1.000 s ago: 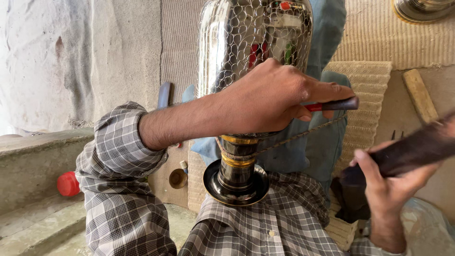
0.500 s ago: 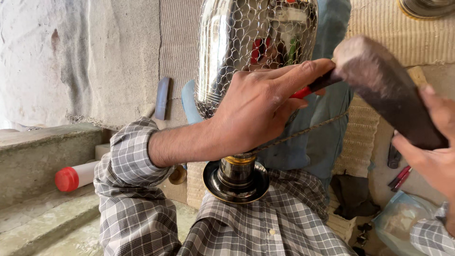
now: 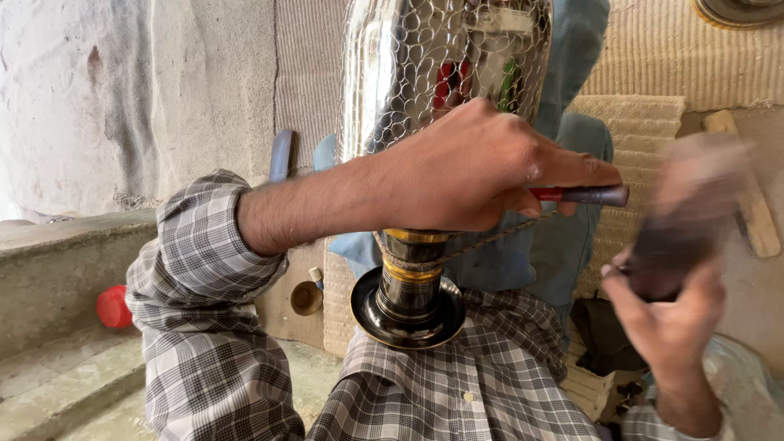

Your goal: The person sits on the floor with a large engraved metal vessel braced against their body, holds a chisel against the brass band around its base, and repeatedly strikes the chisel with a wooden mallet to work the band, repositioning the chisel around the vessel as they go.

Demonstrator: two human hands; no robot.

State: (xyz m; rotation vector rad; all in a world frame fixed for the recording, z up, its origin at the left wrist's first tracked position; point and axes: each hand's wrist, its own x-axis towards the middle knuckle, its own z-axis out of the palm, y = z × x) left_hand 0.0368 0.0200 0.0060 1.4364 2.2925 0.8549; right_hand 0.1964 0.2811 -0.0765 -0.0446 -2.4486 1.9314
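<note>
Red cap [image 3: 113,306]: lies far left on the ledge, well apart from your work; no trouble from it.
Vessel [image 3: 445,73]: the shiny hammered metal vessel stands on its ringed base [image 3: 408,306], propped against your lap at centre. It could tip or roll if your steadying hand eases off.
Left hand [image 3: 482,167]: your grip is closed around a punch [image 3: 580,194], its red-handled shaft pointing right, while the hand rests against the vessel. If the punch slips on the polished curve, you could scar the pattern.
Cord [image 3: 490,238]: a twisted cord runs from the neck toward the right; it could snag the swing.
Right hand [image 3: 674,314]: your grip is closed on a hammer [image 3: 690,212], blurred with motion, just right of the punch. A stray blow could land on your left fingers [image 3: 572,171] or dent the vessel.
</note>
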